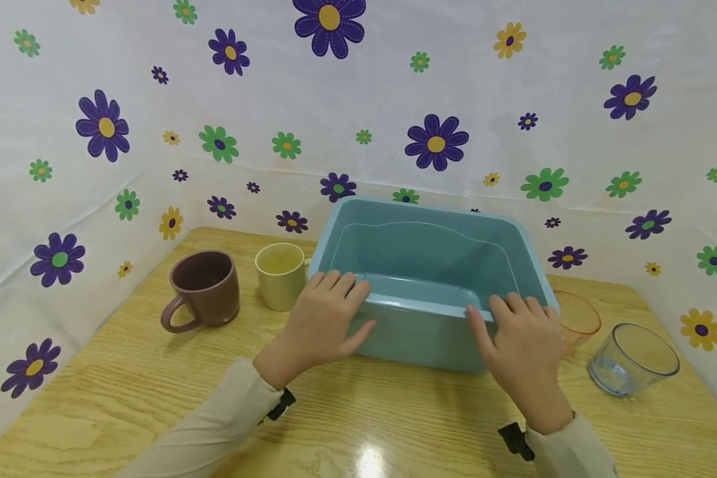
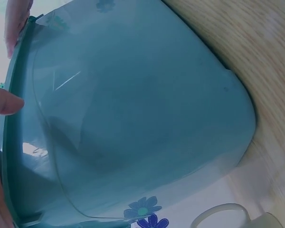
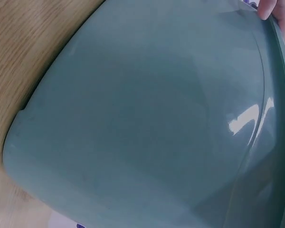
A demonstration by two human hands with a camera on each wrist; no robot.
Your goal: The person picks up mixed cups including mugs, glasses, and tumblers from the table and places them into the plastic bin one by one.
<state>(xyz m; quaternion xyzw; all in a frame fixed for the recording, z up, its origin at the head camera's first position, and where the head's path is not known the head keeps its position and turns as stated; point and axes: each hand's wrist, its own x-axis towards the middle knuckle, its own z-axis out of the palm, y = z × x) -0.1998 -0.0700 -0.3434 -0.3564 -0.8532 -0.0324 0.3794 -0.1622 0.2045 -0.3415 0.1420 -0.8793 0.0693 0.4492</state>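
A blue-green plastic storage bin [image 1: 418, 332] stands on the table with its opening facing up. My left hand [image 1: 328, 318] holds the near rim at its left end, fingers bent over the edge and thumb outside the wall. At the right end of that rim, my right hand [image 1: 522, 345] grips with its fingers over the edge; the thumb lies near the rim. The bin looks empty inside. In the left wrist view the bin's outer wall [image 2: 142, 104] fills most of the picture, with my left thumb [image 2: 7, 102] beside the rim. The same wall [image 3: 133, 118] fills the right wrist view.
Left of the bin are a dark mauve mug [image 1: 206, 289] and a pale yellow-green mug [image 1: 281, 279], close to the bin's side. To the right stand an orange-rimmed glass [image 1: 579, 318], partly hidden, and a bluish glass [image 1: 633, 362]. A flowered cloth [image 1: 382, 79] hangs behind the wooden table [image 1: 358, 411].
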